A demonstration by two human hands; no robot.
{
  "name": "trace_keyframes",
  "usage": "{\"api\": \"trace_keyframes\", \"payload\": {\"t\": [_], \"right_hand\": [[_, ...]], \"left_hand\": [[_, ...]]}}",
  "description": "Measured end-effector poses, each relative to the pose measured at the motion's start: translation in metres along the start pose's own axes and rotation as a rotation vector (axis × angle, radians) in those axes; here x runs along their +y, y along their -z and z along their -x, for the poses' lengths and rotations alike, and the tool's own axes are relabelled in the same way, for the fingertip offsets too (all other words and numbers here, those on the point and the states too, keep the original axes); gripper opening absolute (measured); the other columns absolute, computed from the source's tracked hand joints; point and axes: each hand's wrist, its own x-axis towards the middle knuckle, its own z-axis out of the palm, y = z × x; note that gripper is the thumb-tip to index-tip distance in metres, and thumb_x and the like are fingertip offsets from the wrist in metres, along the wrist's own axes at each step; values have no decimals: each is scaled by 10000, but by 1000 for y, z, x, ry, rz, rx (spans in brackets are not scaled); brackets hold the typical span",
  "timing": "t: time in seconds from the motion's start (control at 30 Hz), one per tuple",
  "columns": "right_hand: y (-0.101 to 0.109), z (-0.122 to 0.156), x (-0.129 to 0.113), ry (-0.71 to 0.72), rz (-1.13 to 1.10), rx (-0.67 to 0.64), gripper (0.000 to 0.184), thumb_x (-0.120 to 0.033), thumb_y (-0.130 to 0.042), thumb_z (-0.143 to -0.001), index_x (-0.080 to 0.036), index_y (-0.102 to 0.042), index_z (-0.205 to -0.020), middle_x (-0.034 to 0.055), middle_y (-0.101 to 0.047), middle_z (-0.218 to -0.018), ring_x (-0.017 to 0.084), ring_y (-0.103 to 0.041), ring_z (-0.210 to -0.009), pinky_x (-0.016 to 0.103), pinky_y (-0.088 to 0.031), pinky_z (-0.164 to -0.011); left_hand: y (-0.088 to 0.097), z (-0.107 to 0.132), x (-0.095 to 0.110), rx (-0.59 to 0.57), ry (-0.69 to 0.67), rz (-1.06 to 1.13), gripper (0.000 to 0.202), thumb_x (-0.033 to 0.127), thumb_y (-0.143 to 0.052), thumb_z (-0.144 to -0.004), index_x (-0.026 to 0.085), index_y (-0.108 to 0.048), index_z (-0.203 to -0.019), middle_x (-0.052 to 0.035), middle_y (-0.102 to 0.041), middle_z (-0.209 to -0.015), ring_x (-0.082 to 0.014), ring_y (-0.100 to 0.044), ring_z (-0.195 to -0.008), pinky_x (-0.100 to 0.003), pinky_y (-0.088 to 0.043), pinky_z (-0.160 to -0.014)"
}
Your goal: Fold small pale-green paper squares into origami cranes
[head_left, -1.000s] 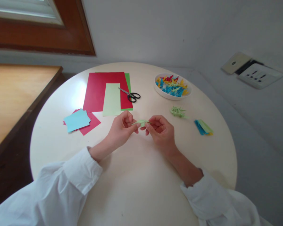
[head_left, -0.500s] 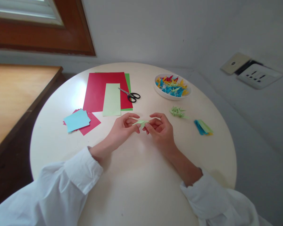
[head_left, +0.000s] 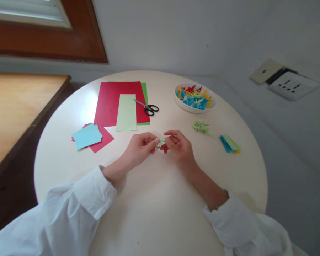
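Note:
Between my hands, above the middle of the table, is a small piece of folded light green paper (head_left: 161, 142). My left hand (head_left: 142, 146) pinches its left side between thumb and fingers. At its right side, my right hand (head_left: 178, 145) has closed thumb and fingers on it, the index finger arched above. Fingertips cover part of the paper, so its full shape is hidden. To the right of my right hand lies a cluster of light green folded paper cranes (head_left: 201, 126). Beyond them a white bowl (head_left: 195, 110) holds many red, yellow, blue and green cranes.
On the round white table (head_left: 154, 213), black-handled scissors (head_left: 149, 109) rest over red sheets (head_left: 109, 103) and a light green strip (head_left: 126, 113). Blue paper squares (head_left: 87, 137) lie at left on pink ones (head_left: 104, 142). Folded coloured papers (head_left: 229, 144) lie at right.
My hands have come slightly closer together and a little lower. The folded paper has turned between my fingers and looks more compact.

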Motion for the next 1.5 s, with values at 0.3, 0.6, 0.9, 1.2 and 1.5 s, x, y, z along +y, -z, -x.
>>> {"api": "trace_keyframes", "payload": {"t": [0.3,0.6,0.9,1.2,1.5], "right_hand": [[0,0,-2,12,-4,-14,276,-377,-635,-726,-187,-527,-895,-48,-557,-595,87,-543,-522,234,-442,-501],[-1,-1,-1,-21,0,42,214,-346,-607,-742,-179,-551,-863,-48,-565,-566,75,-516,-484,219,-419,-473],[-3,-1,-1,-104,-8,-20,269,-399,-714,-634,-175,-622,-752,-27,-598,-594,81,-531,-511,225,-437,-500],[-3,-3,2,-94,28,1,292,-437,-721,-609,-181,-596,-674,-39,-565,-519,88,-515,-481,233,-444,-493],[-3,-1,4,-62,58,46,217,-366,-704,-642,-178,-605,-687,-28,-579,-534,96,-528,-498,222,-426,-474]], "left_hand": [[1,1,3,27,-67,10,245,301,-567,-753,137,-596,-933,27,-548,-536,-100,-515,-508,-205,-391,-492],[-1,3,0,44,-139,-38,254,268,-527,-797,134,-556,-1012,3,-581,-625,-107,-553,-564,-210,-424,-526],[-1,5,-4,23,-271,-60,215,166,-491,-801,171,-496,-1016,33,-568,-629,-88,-542,-548,-184,-403,-495],[-1,5,1,38,-230,-6,189,212,-519,-803,170,-481,-982,34,-556,-603,-95,-541,-532,-207,-430,-516],[0,5,4,58,-139,32,180,219,-551,-763,173,-495,-927,38,-577,-588,-115,-591,-582,-212,-440,-540]]}}
